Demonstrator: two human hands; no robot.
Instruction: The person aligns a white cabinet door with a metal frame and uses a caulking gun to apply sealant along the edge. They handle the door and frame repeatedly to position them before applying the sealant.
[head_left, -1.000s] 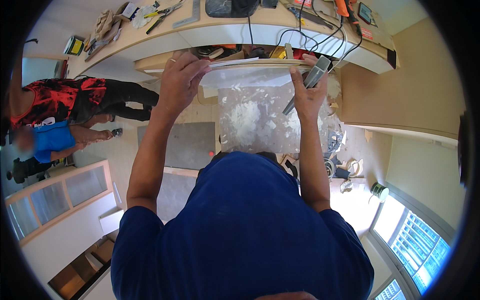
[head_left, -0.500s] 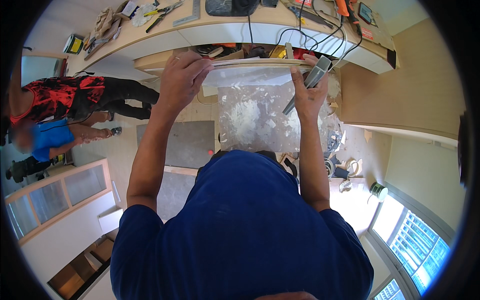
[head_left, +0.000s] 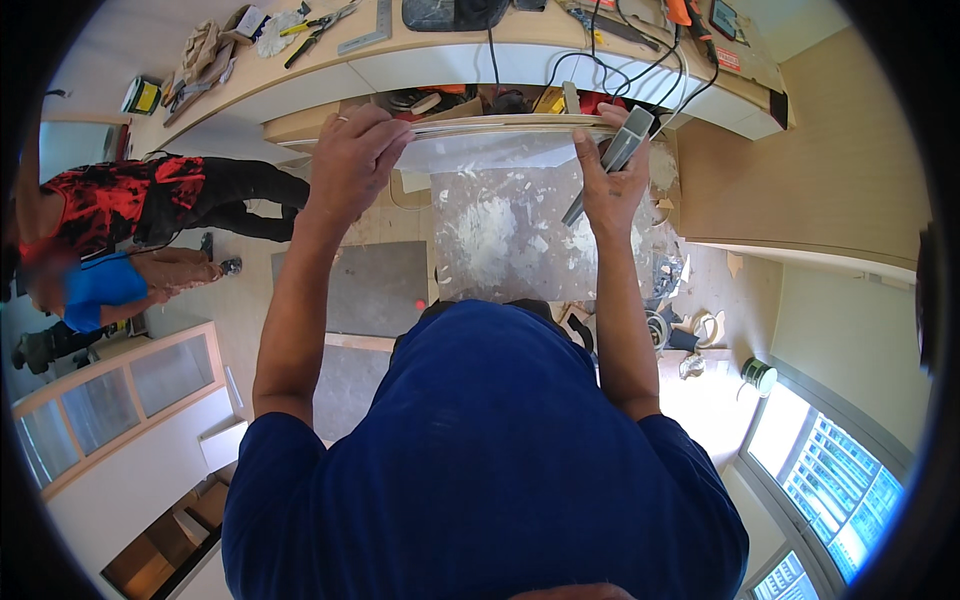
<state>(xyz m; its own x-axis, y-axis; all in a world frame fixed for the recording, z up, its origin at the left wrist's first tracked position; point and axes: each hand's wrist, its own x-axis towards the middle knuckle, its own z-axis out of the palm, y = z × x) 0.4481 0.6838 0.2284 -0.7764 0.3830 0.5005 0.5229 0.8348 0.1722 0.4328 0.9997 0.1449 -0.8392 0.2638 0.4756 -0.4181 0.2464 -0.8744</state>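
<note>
My left hand [head_left: 352, 165] is closed on the left end of a thin pale panel [head_left: 490, 148]. The panel is held upright, edge up, and several thin edges show along its top, so it may be layered. At its right end, my right hand [head_left: 614, 190] is closed with the thumb on the near side and the fingers mostly hidden behind. That same hand also grips a long grey metal tool [head_left: 622, 150] with a boxy upper end, slanting down to the left; its exact kind is unclear.
Beyond the panel, an open drawer [head_left: 385, 108] holds assorted tools. On the long worktop [head_left: 400, 50] lie pliers [head_left: 318, 38], a metal square [head_left: 366, 32] and gloves, with black cables [head_left: 572, 58] hanging over its front. A paint-spattered board [head_left: 510, 235] lies below. Two people stand at left.
The view has shifted slightly. Both hands keep their hold on the panel, with the grey tool still in the right. At left, the person in blue has shifted a little.
</note>
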